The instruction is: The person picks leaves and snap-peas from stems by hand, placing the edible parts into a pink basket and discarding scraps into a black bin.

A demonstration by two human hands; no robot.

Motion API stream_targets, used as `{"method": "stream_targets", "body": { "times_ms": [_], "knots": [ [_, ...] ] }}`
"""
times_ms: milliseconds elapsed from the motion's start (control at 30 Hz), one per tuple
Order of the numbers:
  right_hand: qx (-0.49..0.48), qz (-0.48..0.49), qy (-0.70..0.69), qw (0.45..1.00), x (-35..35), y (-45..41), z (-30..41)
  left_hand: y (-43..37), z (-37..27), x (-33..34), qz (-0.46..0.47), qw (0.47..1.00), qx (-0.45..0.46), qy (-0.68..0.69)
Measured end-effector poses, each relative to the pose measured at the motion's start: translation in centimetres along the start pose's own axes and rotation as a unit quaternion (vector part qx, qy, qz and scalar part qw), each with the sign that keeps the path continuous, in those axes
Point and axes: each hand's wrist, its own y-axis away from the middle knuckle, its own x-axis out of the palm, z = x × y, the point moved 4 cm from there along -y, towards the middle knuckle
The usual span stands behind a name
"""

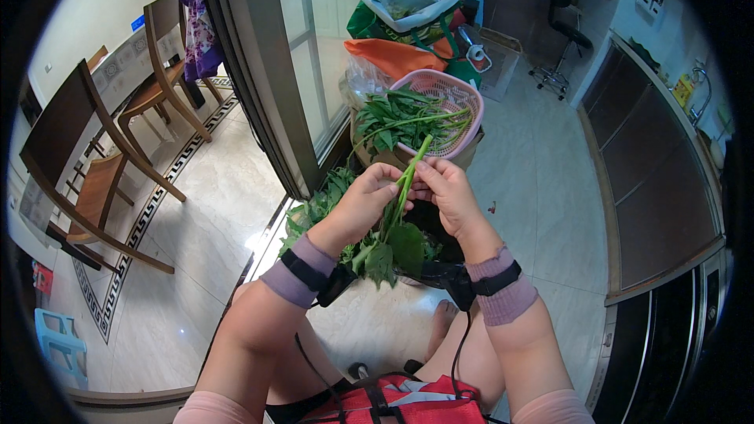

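Observation:
A leafy green vegetable stem (422,152) is held upright between my two hands, its cut end up and its broad leaves (406,247) hanging down. My left hand (368,197) grips the stem from the left with thumb and fingers. On the other side, my right hand (446,191) pinches it between thumb and fingertips. Just beyond the hands, a pink plastic basket (480,100) holds more leafy stems (397,118), some hanging over its left rim. A heap of loose greens (323,200) lies below and left of my left hand. Something black under my hands is partly hidden.
A sliding door frame (259,70) rises at the left, with wooden chairs (97,188) beyond it. Behind the basket stand a green bag (368,20) and an orange bag (389,54). Dark cabinets (660,159) line the right side. A black swivel stool (568,35) stands farther back.

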Motion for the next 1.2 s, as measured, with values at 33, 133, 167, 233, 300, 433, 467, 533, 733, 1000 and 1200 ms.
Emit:
{"method": "stream_targets", "body": {
  "times_ms": [33,133,167,233,300,433,467,533,733,1000,1200],
  "knots": [
    [-0.003,0.002,-0.019,1.0,0.3,0.1,0.3,0.1,0.1,-0.2,0.001,0.998,-0.042,0.044],
    [0.001,0.025,-0.035,0.999,1.0,0.5,0.5,0.6,-0.2,0.0,0.01,0.989,-0.099,0.11],
    [0.008,0.047,-0.031,0.998,1.2,0.6,0.5,0.7,-0.2,0.2,0.018,0.985,-0.114,0.132],
    [0.003,0.053,-0.018,0.998,0.9,0.6,0.3,0.7,-0.1,0.3,0.018,0.985,-0.113,0.127],
    [-0.001,0.061,-0.004,0.998,0.7,0.4,-0.1,0.7,0.2,0.4,0.017,0.986,-0.111,0.122],
    [-0.023,0.047,0.044,0.998,1.3,0.4,-0.6,0.1,1.4,-1.1,-0.029,0.998,-0.05,-0.027],
    [-0.026,0.034,0.041,0.998,1.5,0.4,-0.7,0.1,1.4,-1.7,-0.045,0.988,-0.007,-0.146],
    [-0.02,0.028,0.042,0.999,1.2,0.3,-1.0,0.1,1.0,-1.3,-0.056,0.981,0.021,-0.186],
    [0.02,0.036,0.062,0.997,1.1,0.4,-0.8,0.1,0.7,-1.6,-0.078,0.992,-0.006,-0.097],
    [0.014,-0.046,0.006,0.999,-0.6,-0.1,-0.7,0.1,-0.1,-2.2,-0.12,0.988,-0.048,0.089],
    [-0.011,-0.053,0.023,0.998,-1.0,-0.1,-0.5,0.2,-0.1,-2.4,-0.116,0.99,-0.058,0.058]
  ]
}}
